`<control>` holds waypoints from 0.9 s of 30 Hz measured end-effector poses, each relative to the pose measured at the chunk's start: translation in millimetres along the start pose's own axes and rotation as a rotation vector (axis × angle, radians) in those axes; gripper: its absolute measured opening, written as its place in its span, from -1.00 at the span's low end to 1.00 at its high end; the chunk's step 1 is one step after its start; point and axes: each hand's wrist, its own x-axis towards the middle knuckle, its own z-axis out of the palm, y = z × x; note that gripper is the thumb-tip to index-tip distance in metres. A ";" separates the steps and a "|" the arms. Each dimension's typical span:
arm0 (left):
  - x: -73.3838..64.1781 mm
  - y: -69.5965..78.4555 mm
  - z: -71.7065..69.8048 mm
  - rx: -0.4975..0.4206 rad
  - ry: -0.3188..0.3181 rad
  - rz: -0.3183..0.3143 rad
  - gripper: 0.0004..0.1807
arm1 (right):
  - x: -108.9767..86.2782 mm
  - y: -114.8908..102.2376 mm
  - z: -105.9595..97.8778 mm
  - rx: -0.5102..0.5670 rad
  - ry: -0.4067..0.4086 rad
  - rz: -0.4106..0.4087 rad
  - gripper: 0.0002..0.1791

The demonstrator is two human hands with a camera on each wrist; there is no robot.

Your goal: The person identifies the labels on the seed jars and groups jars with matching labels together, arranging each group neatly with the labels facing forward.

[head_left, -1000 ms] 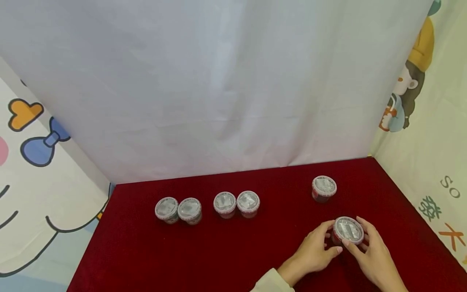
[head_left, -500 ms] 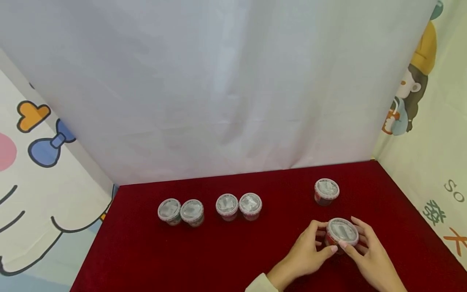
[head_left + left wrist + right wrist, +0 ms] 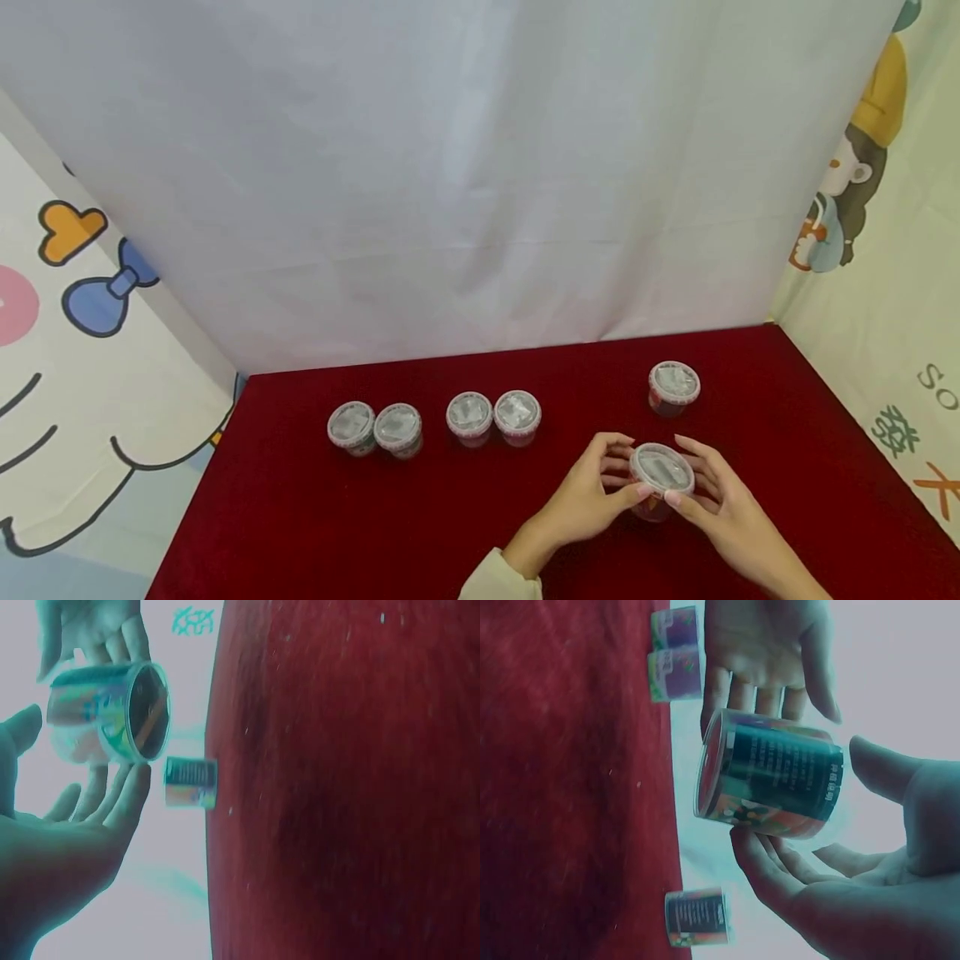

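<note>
A round plastic tub (image 3: 662, 469) with a clear lid and pale rim is held between both hands at the right front of the table. My left hand (image 3: 587, 497) grips its left side, thumb near the front of the rim. From the right, my right hand (image 3: 726, 510) holds it with thumb in front and fingers behind. In the right wrist view the tub (image 3: 780, 776) shows a dark green label panel with small print beside orange and red. It is lifted off the cloth; its base (image 3: 150, 711) shows in the left wrist view.
A similar tub (image 3: 673, 385) stands behind the hands. Two touching tubs (image 3: 470, 415) (image 3: 517, 413) stand mid-table, and another pair (image 3: 352, 423) (image 3: 398, 427) farther left. Dark red cloth (image 3: 375, 525) covers the table; a white curtain (image 3: 450, 208) hangs behind, with printed cloths at both sides.
Both hands have carried the tub leftward, away from the right side of the table. The other tubs stay put; the head view has shifted slightly.
</note>
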 end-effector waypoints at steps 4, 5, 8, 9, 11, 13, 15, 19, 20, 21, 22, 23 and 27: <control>-5.0 0.6 -12.9 -0.025 -0.038 -0.023 -0.39 | 4.9 -8.1 4.2 0.041 -0.059 -0.013 -0.28; -6.6 1.1 -15.9 -0.036 -0.046 -0.034 -0.39 | 6.0 -9.8 5.6 0.047 -0.073 -0.014 -0.28; -11.3 2.6 -24.2 -0.064 -0.048 -0.066 -0.42 | 8.1 -15.5 11.0 0.051 -0.101 -0.017 -0.29; -12.9 3.5 -26.7 -0.069 -0.042 -0.072 -0.44 | 8.8 -17.4 13.2 0.051 -0.106 -0.013 -0.29; -15.7 5.0 -31.1 -0.068 -0.023 -0.071 -0.46 | 10.2 -20.9 17.7 0.053 -0.111 -0.009 -0.30; -18.3 6.1 -35.1 -0.071 -0.005 -0.069 -0.46 | 11.9 -24.2 22.7 0.066 -0.111 0.011 -0.31; -21.1 6.8 -39.0 -0.077 0.016 -0.065 -0.47 | 13.8 -26.6 27.7 0.089 -0.108 0.029 -0.31; -26.9 6.7 -47.0 -0.112 0.070 -0.070 -0.47 | 17.6 -31.3 38.3 0.137 -0.100 0.060 -0.33; -28.2 6.2 -49.0 -0.123 0.085 -0.071 -0.46 | 18.4 -32.6 40.6 0.144 -0.103 0.059 -0.34; -29.5 6.1 -50.9 -0.133 0.102 -0.072 -0.46 | 19.5 -33.9 43.2 0.150 -0.104 0.060 -0.35; -30.7 5.7 -52.7 -0.142 0.117 -0.074 -0.45 | 20.7 -35.0 45.7 0.156 -0.107 0.064 -0.35; -31.8 5.4 -54.4 -0.150 0.131 -0.075 -0.45 | 21.8 -36.5 48.1 0.161 -0.108 0.063 -0.35; -35.4 5.9 -58.7 -0.158 0.173 -0.087 -0.42 | 27.6 -41.5 57.3 0.163 -0.103 0.073 -0.37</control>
